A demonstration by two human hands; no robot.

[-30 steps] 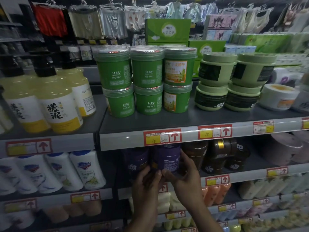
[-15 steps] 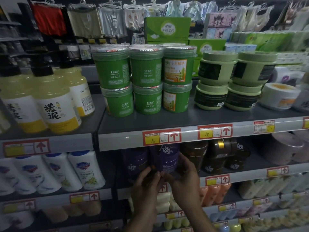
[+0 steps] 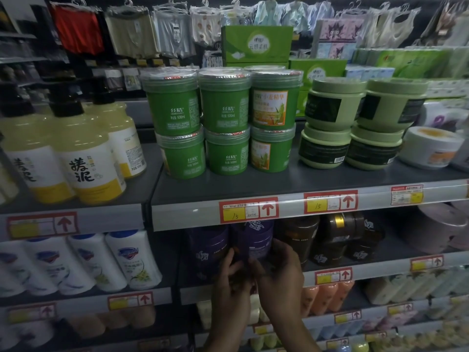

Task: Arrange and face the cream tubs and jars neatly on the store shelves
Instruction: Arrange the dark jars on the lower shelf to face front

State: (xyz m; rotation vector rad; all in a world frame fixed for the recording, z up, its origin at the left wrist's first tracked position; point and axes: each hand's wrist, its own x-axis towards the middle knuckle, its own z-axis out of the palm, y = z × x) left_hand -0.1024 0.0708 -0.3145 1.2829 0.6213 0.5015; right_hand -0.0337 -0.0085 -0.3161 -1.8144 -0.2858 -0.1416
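On the second shelf stand two purple jars, a left one (image 3: 208, 247) and a right one (image 3: 256, 237), beside brown jars (image 3: 297, 235). My left hand (image 3: 228, 278) and my right hand (image 3: 276, 270) meet at the foot of the right purple jar, fingers curled against its lower front; the grip itself is dim. On the top shelf (image 3: 193, 214), green tubs (image 3: 223, 110) are stacked two high in three columns. Pale green jars (image 3: 332, 107) are stacked in two columns, with a white tub (image 3: 431, 148) to their right.
Yellow pump bottles (image 3: 83, 158) fill the top shelf's left part, with white bottles (image 3: 132, 257) below them. Lilac tubs (image 3: 441, 227) sit at the far right of the second shelf and orange bottles (image 3: 327, 298) one level down. Green tissue boxes (image 3: 256, 44) and hanging clothes (image 3: 76, 29) are behind.
Both hands have stayed at the right purple jar and drawn a little closer together. Nothing on the top shelf has moved.
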